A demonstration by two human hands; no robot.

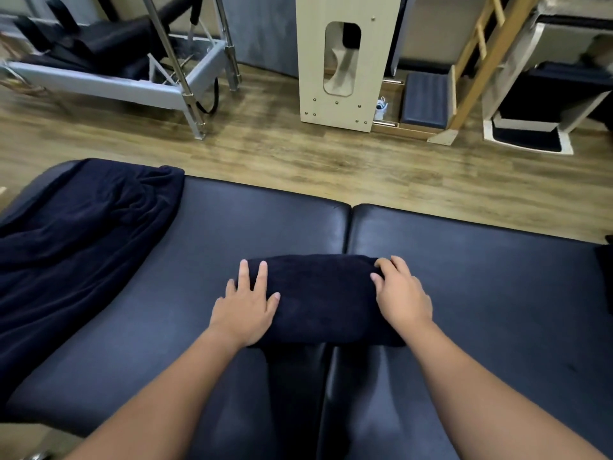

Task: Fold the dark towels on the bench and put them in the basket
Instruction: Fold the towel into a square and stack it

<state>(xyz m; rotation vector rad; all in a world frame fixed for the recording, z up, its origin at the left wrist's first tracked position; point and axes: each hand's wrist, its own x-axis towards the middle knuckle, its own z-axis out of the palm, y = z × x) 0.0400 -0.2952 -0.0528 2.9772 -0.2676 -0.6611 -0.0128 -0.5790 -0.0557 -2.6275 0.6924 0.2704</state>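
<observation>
Hands meet over a folded dark towel (323,300) lying on the padded bench (481,293), right across the seam where the bench's two cushions join. From the head view, the left hand (245,310) lies flat on the towel's left end, fingers straight and a little spread, thumb pointing inward across the cloth, holding nothing. The right hand (403,295) sits on the towel's right end with its fingers bent over the far corner; whether they pinch the cloth or merely press on it I cannot tell from here. Both forearms reach in from the near edge, bare.

Off to the left, a second dark towel (76,247) lies loose and rumpled, spread over the bench's left cushion and spilling past its edge, well apart from the folded one. No basket shows in this view.

Beyond the bench runs a wood-pattern floor (265,144). On it stand a pale wooden cabinet (345,61) with a rounded cut-out in its side, a metal-framed exercise machine (132,71) at the far left, and a slanted wooden ladder frame (477,61) at the right.
</observation>
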